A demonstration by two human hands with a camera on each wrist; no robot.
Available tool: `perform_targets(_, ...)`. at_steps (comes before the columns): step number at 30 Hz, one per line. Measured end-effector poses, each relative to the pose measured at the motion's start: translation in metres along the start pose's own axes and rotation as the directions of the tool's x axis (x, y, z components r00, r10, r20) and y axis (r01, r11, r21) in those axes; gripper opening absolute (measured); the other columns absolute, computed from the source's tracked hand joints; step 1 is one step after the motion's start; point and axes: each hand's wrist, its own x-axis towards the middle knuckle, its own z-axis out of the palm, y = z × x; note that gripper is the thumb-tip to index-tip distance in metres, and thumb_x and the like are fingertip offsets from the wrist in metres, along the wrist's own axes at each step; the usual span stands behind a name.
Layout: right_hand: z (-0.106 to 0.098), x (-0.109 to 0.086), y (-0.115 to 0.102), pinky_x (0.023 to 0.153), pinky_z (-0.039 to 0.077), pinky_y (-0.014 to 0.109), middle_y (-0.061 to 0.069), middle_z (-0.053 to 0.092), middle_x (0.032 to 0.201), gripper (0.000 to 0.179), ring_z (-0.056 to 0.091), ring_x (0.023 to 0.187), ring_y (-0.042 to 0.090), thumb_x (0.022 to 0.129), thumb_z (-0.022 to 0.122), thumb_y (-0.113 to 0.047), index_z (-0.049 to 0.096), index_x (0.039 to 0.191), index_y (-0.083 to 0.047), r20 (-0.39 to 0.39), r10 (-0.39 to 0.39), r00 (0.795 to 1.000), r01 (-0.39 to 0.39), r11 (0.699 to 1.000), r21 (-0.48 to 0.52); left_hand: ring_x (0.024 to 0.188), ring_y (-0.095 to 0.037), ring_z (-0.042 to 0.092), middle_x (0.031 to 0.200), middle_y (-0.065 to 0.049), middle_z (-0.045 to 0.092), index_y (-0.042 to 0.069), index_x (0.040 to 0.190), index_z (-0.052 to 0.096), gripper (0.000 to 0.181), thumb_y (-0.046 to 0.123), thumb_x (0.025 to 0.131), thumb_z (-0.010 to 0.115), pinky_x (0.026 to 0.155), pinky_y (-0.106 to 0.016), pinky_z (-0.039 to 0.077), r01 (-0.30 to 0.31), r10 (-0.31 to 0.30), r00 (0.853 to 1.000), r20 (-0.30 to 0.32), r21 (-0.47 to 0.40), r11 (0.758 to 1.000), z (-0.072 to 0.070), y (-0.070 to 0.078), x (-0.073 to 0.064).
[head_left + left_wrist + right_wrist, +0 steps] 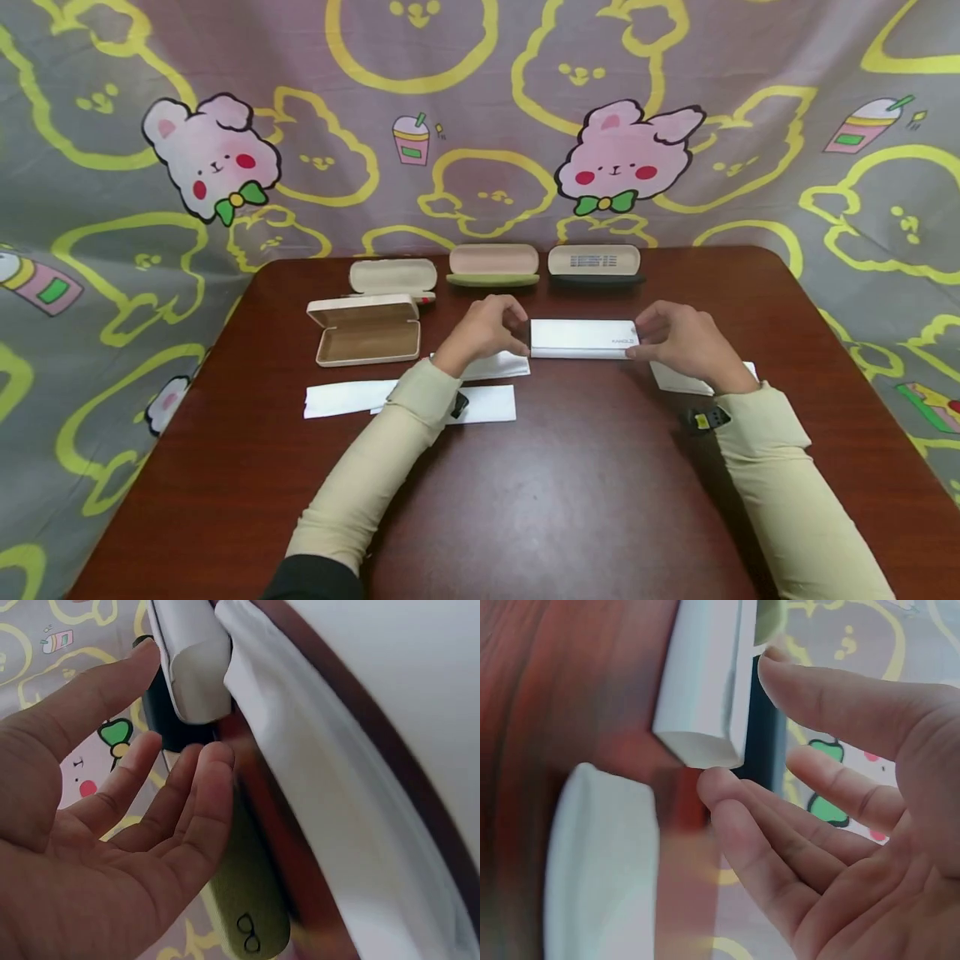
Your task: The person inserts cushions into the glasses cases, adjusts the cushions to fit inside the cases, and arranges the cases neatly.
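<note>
A white glasses case (583, 339) with small lettering lies closed on the table between my two hands. At its left end is my left hand (486, 329); in the left wrist view its loosely bent fingers (214, 780) stop just short of the case's end (201, 682). My right hand (686, 340) is at the opposite end. The right wrist view shows its thumb and fingertips close about the case's end (701, 746), not wrapped round it. Neither palm holds anything.
Behind stand open glasses cases: a pale one (393, 276), a green one (493, 279) and a dark one (596, 279). An open brown-lined case (367, 342) is at left. White folded cloths (483, 404) lie at front left, another white cloth (675, 380) under the right hand.
</note>
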Motion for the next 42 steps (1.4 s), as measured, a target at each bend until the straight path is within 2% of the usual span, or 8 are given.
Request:
perform_targets(6, -0.012, -0.011, -0.006, 0.079, 0.054, 0.051, 0.016, 0.07, 0.109, 0.046, 0.068, 0.096, 0.032, 0.082, 0.086, -0.029, 0.066, 0.115, -0.003, -0.019, -0.017, 1.0, 0.017, 1.0, 0.006, 0.09, -0.018, 0.062, 0.095, -0.007, 0.068, 0.005, 0.106, 0.069, 0.04, 0.012, 0.073, 0.092, 0.08, -0.03, 0.049, 0.0, 0.0, 1.0, 0.012, 0.016, 1.0, -0.004, 0.006, -0.011)
perform_targets(11, -0.019, -0.019, 0.002, 0.077, 0.054, 0.049, 0.018, 0.069, 0.112, 0.049, 0.067, 0.098, 0.034, 0.084, 0.084, -0.029, 0.065, 0.119, -0.001, -0.042, -0.008, 0.999, 0.008, 1.0, -0.008, 0.082, -0.015, 0.065, 0.086, 0.0, 0.07, 0.005, 0.105, 0.07, 0.036, 0.016, 0.077, 0.09, 0.075, -0.027, 0.051, -0.042, 0.042, 0.998, 0.053, -0.003, 0.999, 0.006, 0.024, -0.015)
perform_targets(19, -0.032, -0.038, 0.029, 0.073, 0.053, 0.044, 0.018, 0.07, 0.106, 0.048, 0.067, 0.095, 0.035, 0.087, 0.082, -0.032, 0.066, 0.117, 0.001, -0.079, 0.016, 0.997, -0.02, 0.999, -0.046, 0.078, -0.009, 0.064, 0.078, 0.006, 0.071, 0.008, 0.101, 0.075, 0.031, 0.025, 0.079, 0.089, 0.069, -0.021, 0.048, -0.128, 0.124, 0.99, 0.071, 0.064, 0.99, 0.042, 0.069, -0.004)
perform_targets(26, -0.047, -0.059, 0.056, 0.065, 0.051, 0.036, 0.014, 0.07, 0.101, 0.046, 0.067, 0.091, 0.033, 0.089, 0.079, -0.033, 0.066, 0.117, 0.001, -0.127, 0.067, 0.99, -0.073, 0.997, -0.039, 0.067, -0.005, 0.061, 0.067, 0.011, 0.066, 0.013, 0.095, 0.077, 0.022, 0.029, 0.083, 0.085, 0.067, -0.019, 0.045, -0.17, 0.159, 0.982, 0.097, 0.113, 0.979, 0.082, 0.098, 0.006)
perform_targets(30, -0.057, -0.069, 0.073, 0.061, 0.052, 0.033, 0.015, 0.07, 0.098, 0.045, 0.067, 0.084, 0.028, 0.091, 0.077, -0.033, 0.065, 0.117, 0.003, -0.146, 0.092, 0.985, -0.097, 0.995, -0.027, 0.073, -0.007, 0.06, 0.079, 0.011, 0.067, 0.014, 0.097, 0.076, 0.018, 0.028, 0.087, 0.08, 0.069, -0.02, 0.044, -0.195, 0.183, 0.98, 0.081, 0.195, 0.961, 0.104, 0.111, 0.011)
perform_targets(33, -0.062, -0.076, 0.087, 0.062, 0.051, 0.032, 0.016, 0.07, 0.098, 0.045, 0.065, 0.081, 0.025, 0.093, 0.074, -0.033, 0.065, 0.117, 0.004, -0.161, 0.134, 0.978, -0.139, 0.99, -0.016, 0.067, -0.01, 0.053, 0.073, 0.007, 0.061, 0.012, 0.083, 0.072, 0.013, 0.023, 0.091, 0.071, 0.06, -0.024, 0.043, -0.185, 0.178, 0.983, 0.05, 0.277, 0.943, 0.12, 0.12, 0.016)
perform_targets(37, -0.066, -0.083, 0.1, 0.064, 0.05, 0.033, 0.018, 0.069, 0.098, 0.047, 0.063, 0.084, 0.029, 0.095, 0.072, -0.034, 0.063, 0.119, 0.006, -0.148, 0.202, 0.968, -0.205, 0.979, -0.002, 0.056, -0.011, 0.048, 0.064, 0.001, 0.055, 0.013, 0.07, 0.062, 0.026, 0.014, 0.096, 0.06, 0.048, -0.027, 0.042, -0.167, 0.169, 0.985, 0.029, 0.38, 0.91, 0.139, 0.132, 0.023)
perform_targets(42, -0.064, -0.084, 0.111, 0.064, 0.05, 0.035, 0.019, 0.069, 0.097, 0.049, 0.063, 0.081, 0.028, 0.095, 0.072, -0.032, 0.061, 0.121, 0.009, -0.101, 0.197, 0.975, -0.2, 0.98, -0.015, 0.061, -0.011, 0.058, 0.082, -0.002, 0.069, 0.016, 0.084, 0.071, 0.019, 0.011, 0.098, 0.059, 0.045, -0.03, 0.047, -0.153, 0.156, 0.987, 0.033, 0.481, 0.863, 0.158, 0.143, 0.026)
